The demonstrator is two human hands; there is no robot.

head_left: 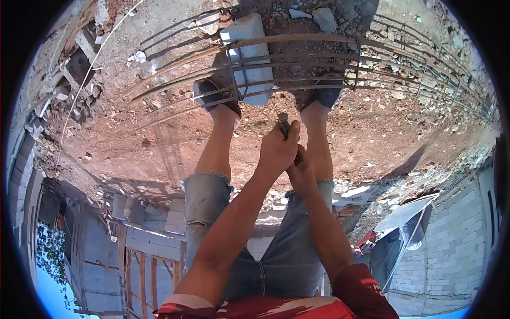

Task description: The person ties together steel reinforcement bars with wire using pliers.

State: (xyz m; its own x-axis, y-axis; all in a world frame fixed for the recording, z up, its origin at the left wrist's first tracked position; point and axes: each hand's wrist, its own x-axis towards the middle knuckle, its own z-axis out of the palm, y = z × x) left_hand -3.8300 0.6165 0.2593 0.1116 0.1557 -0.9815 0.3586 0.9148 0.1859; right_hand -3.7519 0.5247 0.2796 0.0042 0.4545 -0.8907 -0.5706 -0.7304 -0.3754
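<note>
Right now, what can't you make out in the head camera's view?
All in the head view:
Most of the dark tool: covered by the left hand.
Whatever the right hand may hold: hidden by its own curled fingers.
The tool's tip: too small to identify.
Right-hand ends of the long rods: too fine and crowded near the picture's edge.

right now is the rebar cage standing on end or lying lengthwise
Lying lengthwise: the rebar cage's bars stretch from side to side, crossing above the pale block.
</note>
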